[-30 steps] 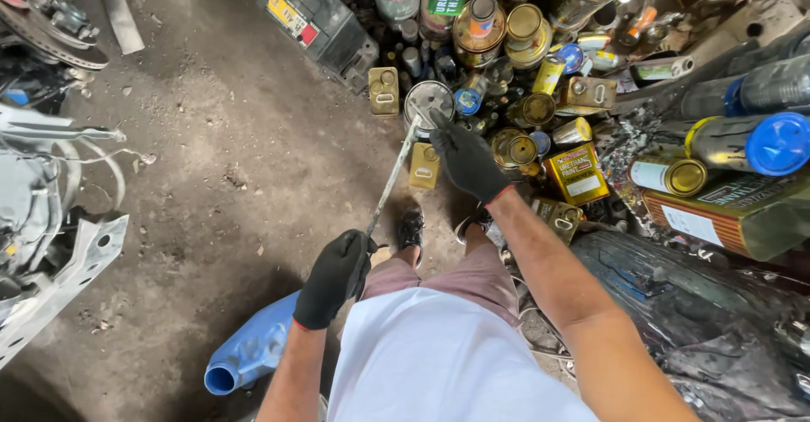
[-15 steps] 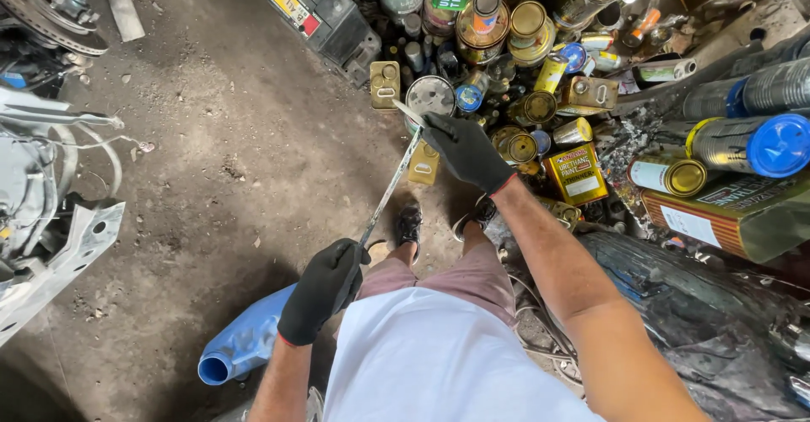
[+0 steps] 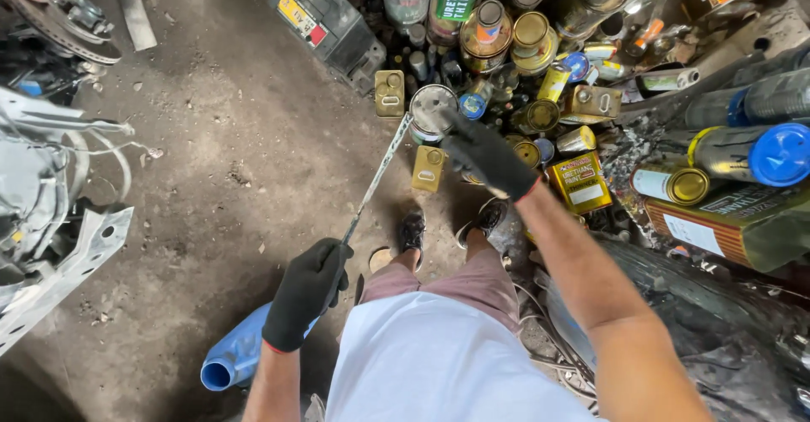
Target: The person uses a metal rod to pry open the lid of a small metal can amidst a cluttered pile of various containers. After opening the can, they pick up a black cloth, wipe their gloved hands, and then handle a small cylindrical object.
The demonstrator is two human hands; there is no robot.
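The gloved left hand (image 3: 305,291) grips a thin metal rod (image 3: 377,177) whose tip meets a round can (image 3: 431,110), while the right hand (image 3: 488,154) hovers open above the cans.

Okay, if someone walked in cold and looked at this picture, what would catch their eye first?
Probably the heap of dented metal cans crowding the upper right, where the gloved right hand reaches in. Next, the long thin metal rod in the grip of the gloved left hand, slanting up toward a round tin. A blue plastic jug lies at bottom left.
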